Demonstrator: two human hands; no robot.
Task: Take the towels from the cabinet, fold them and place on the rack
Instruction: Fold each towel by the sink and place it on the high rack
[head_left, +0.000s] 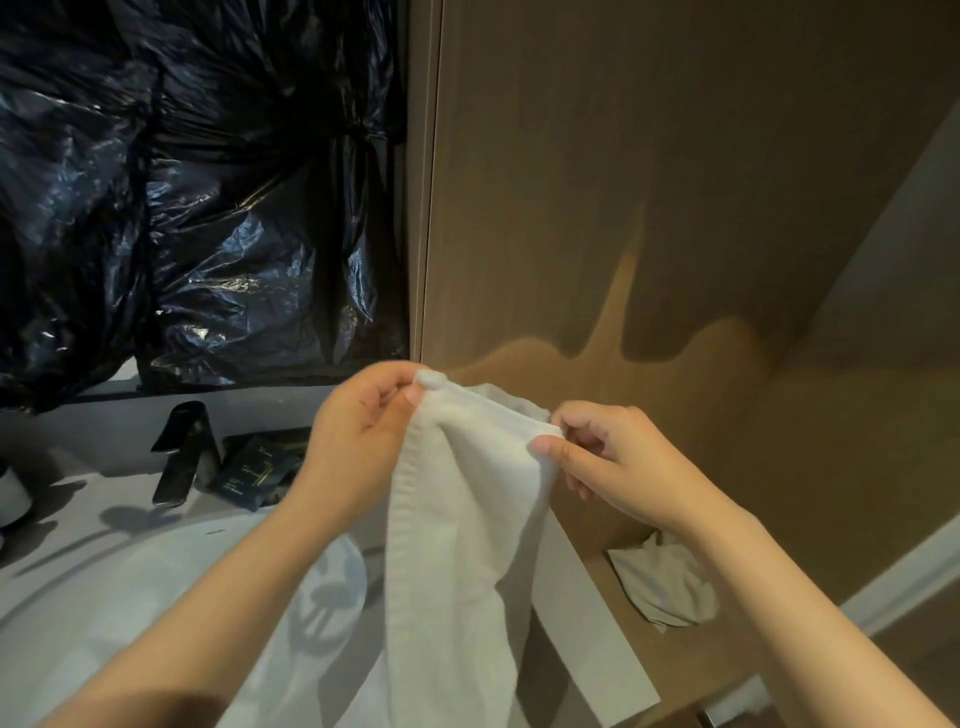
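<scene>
A white towel (457, 519) hangs lengthwise in front of me, held up by its top edge. My left hand (358, 436) pinches the top left corner between thumb and fingers. The top right corner is pinched by my right hand (602, 457). Both hands are close together, so the towel drapes in a narrow fold down past the counter edge. Another crumpled white towel (670, 582) lies on a wooden shelf of the cabinet (675, 208) at the lower right.
A white sink basin (156, 597) and counter are at the lower left, with a black faucet (182, 452) and dark packets (254, 467) behind it. Black plastic sheeting (197, 182) covers the wall above. The cabinet's wooden panel fills the right side.
</scene>
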